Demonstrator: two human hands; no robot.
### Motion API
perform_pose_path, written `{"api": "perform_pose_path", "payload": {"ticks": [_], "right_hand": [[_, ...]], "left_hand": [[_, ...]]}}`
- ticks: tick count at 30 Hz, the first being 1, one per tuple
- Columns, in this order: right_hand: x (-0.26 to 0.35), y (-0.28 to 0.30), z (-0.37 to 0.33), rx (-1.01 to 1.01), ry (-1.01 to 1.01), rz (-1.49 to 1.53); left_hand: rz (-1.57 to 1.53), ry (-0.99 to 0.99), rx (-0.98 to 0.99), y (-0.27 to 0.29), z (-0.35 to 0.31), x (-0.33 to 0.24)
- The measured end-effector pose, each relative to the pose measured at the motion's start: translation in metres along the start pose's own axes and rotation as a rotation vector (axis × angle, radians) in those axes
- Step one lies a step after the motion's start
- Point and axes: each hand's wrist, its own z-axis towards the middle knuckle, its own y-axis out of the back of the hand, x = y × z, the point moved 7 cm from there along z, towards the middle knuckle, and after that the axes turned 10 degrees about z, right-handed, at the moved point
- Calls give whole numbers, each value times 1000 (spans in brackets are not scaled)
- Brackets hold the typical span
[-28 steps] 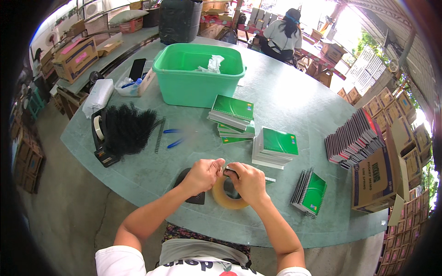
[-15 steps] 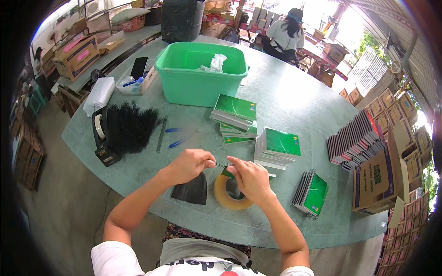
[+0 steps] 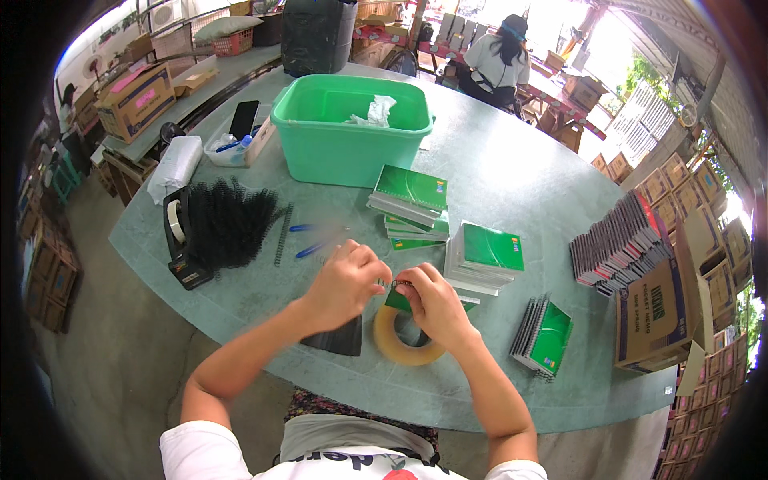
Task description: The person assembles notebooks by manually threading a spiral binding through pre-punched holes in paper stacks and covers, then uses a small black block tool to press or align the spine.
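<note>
Above the near middle of the table, my left hand (image 3: pixel 346 280) is closed in a pinch at one end of a short black spiral binding coil (image 3: pixel 398 282). Facing it, my right hand (image 3: pixel 436 302) has its fingers bent around the coil's other end, hiding most of it. Under the right hand a green-covered notebook (image 3: pixel 395 299) shows in part, by a roll of tan tape (image 3: pixel 390 340). A flat black piece (image 3: pixel 340 339) lies below my left wrist. Pens with blue parts (image 3: pixel 309 249) and a loose black coil (image 3: pixel 283 234) lie beyond the left hand.
Stacks of green notebooks (image 3: pixel 490 248) stand past my right hand, spiral-bound ones (image 3: pixel 550 334) to its right. A green tub (image 3: pixel 352 144) stands at the back. Black coils (image 3: pixel 232 224) pile beside a tape dispenser (image 3: pixel 180 248). An open carton (image 3: pixel 656 316) sits far right.
My left hand has risen slightly and turned, its fingers now closer to the right hand. Less of the coil shows between the hands. My right hand's fingers have curled in more.
</note>
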Motion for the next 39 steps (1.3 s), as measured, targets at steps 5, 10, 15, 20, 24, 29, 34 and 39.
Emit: {"api": "perform_pose_path", "payload": {"ticks": [5,10,15,20,24,29,34,39], "right_hand": [[3,10,-7,-99,-15,-46],[-63,48,-43,-134,-392,447],[-79,32,-63,-272,-364,698],[-72,28,-69,-251,-380,751],[-66,26,-70,-311,-240,723],[-70,34,-70,-315,-229,682],[-75,26,-76,-303,-292,776],[-76,18,-80,-287,-339,824]], "left_hand": [[164,299,323,-42,-56,4],[-245,414,281,-20,-92,18],[-28,130,-266,44,-12,-45],[-21,-1,-226,28,-1,-46],[-5,-67,-37,1,-5,-48],[-8,139,-448,50,10,-45],[-29,-27,-155,5,14,-54],[-8,-47,-153,-3,18,-60]]}}
